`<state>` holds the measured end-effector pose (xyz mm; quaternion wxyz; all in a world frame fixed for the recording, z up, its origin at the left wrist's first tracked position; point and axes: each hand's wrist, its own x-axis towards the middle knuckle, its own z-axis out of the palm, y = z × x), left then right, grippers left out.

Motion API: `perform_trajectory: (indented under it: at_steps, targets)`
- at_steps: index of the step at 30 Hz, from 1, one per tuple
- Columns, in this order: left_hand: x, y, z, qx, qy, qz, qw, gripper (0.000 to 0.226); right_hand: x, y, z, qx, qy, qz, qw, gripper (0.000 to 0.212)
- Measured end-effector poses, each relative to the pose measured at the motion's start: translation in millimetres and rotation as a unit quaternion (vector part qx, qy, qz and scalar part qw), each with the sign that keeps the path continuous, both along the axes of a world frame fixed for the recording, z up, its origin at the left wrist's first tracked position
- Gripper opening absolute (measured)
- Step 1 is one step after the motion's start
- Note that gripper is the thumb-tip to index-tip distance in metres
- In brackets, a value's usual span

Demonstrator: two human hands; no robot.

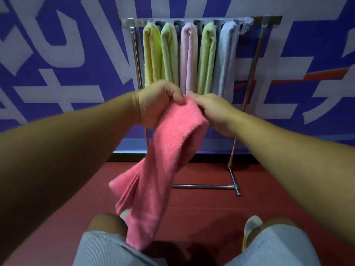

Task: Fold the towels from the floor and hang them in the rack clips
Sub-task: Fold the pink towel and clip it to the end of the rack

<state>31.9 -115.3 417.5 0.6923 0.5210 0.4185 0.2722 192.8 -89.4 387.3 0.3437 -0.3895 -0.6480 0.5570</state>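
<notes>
A coral-pink towel (165, 156) hangs folded lengthwise in front of me, its lower end reaching down past my knees. My left hand (157, 98) pinches its top edge from the left. My right hand (213, 110) grips the same top edge from the right, the two hands almost touching. Behind them stands a metal rack (257, 54) whose grey clip bar (244, 23) holds several folded towels: a yellow one (151, 54), a green one (170, 54), a pale pink one (189, 56), a second green one (207, 58) and a light blue one (226, 58). One clip at the bar's right end holds nothing.
The rack stands on a dark red floor (211, 204) against a purple wall (57, 64) with large white lettering. Its base bar (201, 186) runs along the floor just ahead. My knees in grey shorts (107, 250) fill the bottom of the view.
</notes>
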Motion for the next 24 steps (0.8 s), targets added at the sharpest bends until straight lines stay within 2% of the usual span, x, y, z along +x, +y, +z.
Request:
perform_trajectory:
  at_steps: [1, 3, 4, 9, 13, 17, 19, 22, 24]
  targets:
    - [-3, 3, 8, 0.0, 0.011, 0.001, 1.0, 0.044, 1, 3, 3, -0.001, -0.002, 0.02, 1.0, 0.041]
    - [-10, 10, 21, -0.009, 0.019, -0.018, 1.0, 0.069, 1, 5, 10, 0.011, 0.0, 0.053, 0.999, 0.04]
    - [-12, 12, 27, -0.009, 0.028, -0.031, 0.999, 0.075, 1, 5, 15, 0.019, 0.008, 0.058, 0.998, 0.036]
    - [-4, 24, 54, 0.051, 0.152, -0.007, 0.987, 0.027, 17, 25, 39, 0.017, 0.102, 0.04, 0.994, 0.027]
    - [8, 57, 56, 0.159, 0.192, 0.044, 0.967, 0.01, 55, 52, 57, 0.054, 0.04, 0.007, 0.998, 0.011]
    - [39, 98, 55, 0.196, 0.202, 0.012, 0.959, 0.011, 92, 86, 65, 0.069, -0.065, -0.019, 0.995, 0.02]
    - [62, 122, 50, 0.194, 0.186, 0.002, 0.963, 0.015, 108, 103, 68, 0.049, -0.05, -0.049, 0.996, 0.02]
    - [98, 155, 51, 0.204, 0.151, 0.017, 0.967, 0.022, 129, 127, 73, 0.015, 0.028, -0.08, 0.996, 0.021]
    - [120, 176, 53, 0.227, 0.171, 0.013, 0.959, 0.015, 148, 146, 75, 0.059, -0.034, -0.093, 0.993, 0.033]
